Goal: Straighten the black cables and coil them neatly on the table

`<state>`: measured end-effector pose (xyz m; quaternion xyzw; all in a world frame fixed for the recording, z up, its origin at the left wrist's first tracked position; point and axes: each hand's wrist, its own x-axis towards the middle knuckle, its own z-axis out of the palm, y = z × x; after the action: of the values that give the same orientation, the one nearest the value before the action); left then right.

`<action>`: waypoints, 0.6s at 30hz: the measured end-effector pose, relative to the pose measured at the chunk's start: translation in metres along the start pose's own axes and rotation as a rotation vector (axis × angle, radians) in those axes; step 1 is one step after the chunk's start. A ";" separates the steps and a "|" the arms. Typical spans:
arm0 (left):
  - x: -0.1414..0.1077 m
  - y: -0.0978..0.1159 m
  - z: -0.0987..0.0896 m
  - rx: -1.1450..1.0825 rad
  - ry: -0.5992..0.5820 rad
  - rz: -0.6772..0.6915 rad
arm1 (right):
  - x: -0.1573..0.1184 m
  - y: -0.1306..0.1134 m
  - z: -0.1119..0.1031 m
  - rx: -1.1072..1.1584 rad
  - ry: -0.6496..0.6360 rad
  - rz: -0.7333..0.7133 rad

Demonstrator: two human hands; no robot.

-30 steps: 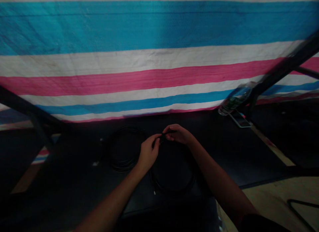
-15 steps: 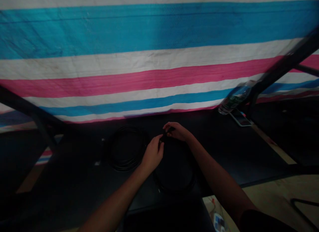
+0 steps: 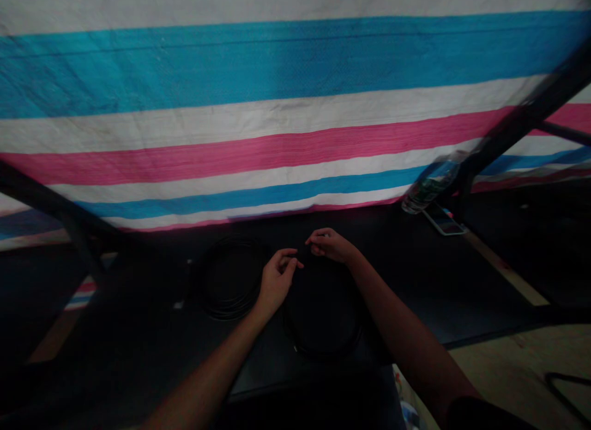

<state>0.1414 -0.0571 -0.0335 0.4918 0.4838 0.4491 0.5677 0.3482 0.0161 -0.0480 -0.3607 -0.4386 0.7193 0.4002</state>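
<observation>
Two coils of thin black cable lie side by side on the dark tabletop. My left hand [image 3: 276,279] is between the left coil [image 3: 226,312] and the right coil [image 3: 323,356], with its thumb and fingers apart and nothing visible between them. Close by, at the far side of the right coil, my right hand [image 3: 330,244] has its fingers curled together. Whatever is in its pinch, if anything, is too dark to make out. A small gap separates the two hands' fingertips.
Behind the dark table [image 3: 406,263] hangs a striped tarp [image 3: 277,116]. A plastic bottle [image 3: 429,186] leans at the back right beside a phone [image 3: 446,220]. Slanted dark frame bars [image 3: 512,131] stand at both sides. Small pale bits [image 3: 178,305] lie left of the coils.
My hands have moved apart from where they met over a small dark piece. The left hand has opened and shifted slightly left. The dark piece no longer shows between them.
</observation>
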 end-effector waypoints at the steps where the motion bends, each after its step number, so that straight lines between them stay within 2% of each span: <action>1: 0.001 0.000 -0.001 -0.028 -0.004 -0.021 | 0.001 -0.002 -0.005 0.019 0.058 -0.053; 6: 0.002 0.003 -0.003 -0.193 -0.005 -0.101 | 0.005 -0.012 -0.039 0.085 0.348 -0.287; 10: 0.001 0.008 -0.006 -0.289 -0.024 -0.137 | -0.006 -0.023 -0.060 0.009 0.436 -0.281; 13: 0.001 0.014 -0.009 -0.316 -0.062 -0.170 | -0.027 -0.036 -0.068 -0.119 0.385 -0.154; 18: 0.002 0.021 -0.014 -0.292 -0.178 -0.271 | -0.057 -0.057 -0.070 -0.319 0.163 0.113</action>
<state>0.1275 -0.0515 -0.0136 0.3725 0.4233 0.3890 0.7285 0.4482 0.0060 -0.0109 -0.5008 -0.4923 0.6302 0.3312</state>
